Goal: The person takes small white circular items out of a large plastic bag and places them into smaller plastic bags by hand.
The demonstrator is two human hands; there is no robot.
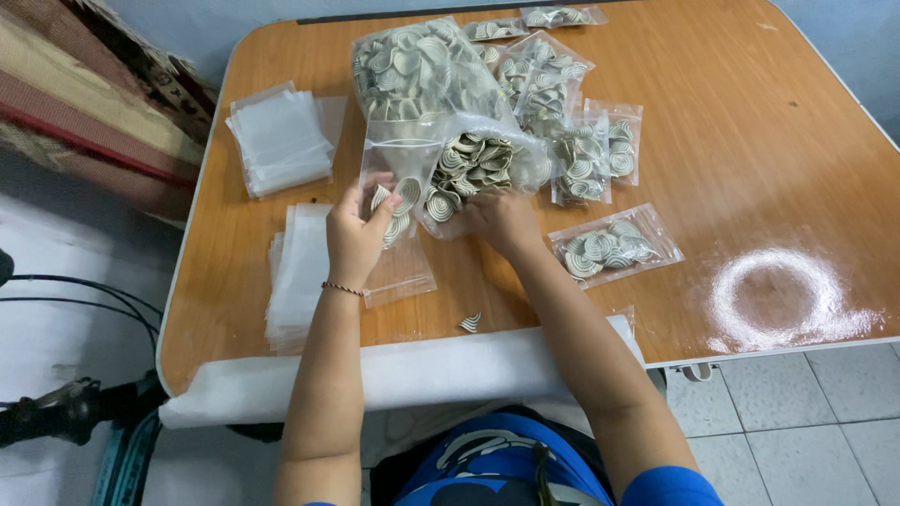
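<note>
The landmark is the big clear bag of swirl-patterned pieces (422, 70) lying on the wooden table (750, 141). Nearest the person, a loose swirl piece (470, 322) lies on the table, well short of that bag. Just in front of the bag's open mouth, the left hand (354, 234) holds a small clear pouch (394, 206) upright, its grip closed on the pouch with a few pieces inside. The right hand (502, 217) sits at the bag's mouth, fingers curled around a clump of swirl pieces (469, 169); the grip is closed on them. Both forearms reach forward, wrists nearly level, hands close together.

Judged step: portioning pieces from the bag into the pouch, partway through. The next move calls for keeping the pouch mouth open and dropping pieces in cleanly.

Left of the bag lie stacks of empty pouches (279, 141). Right of it and beyond, filled pouches (614, 245) are scattered.
</note>
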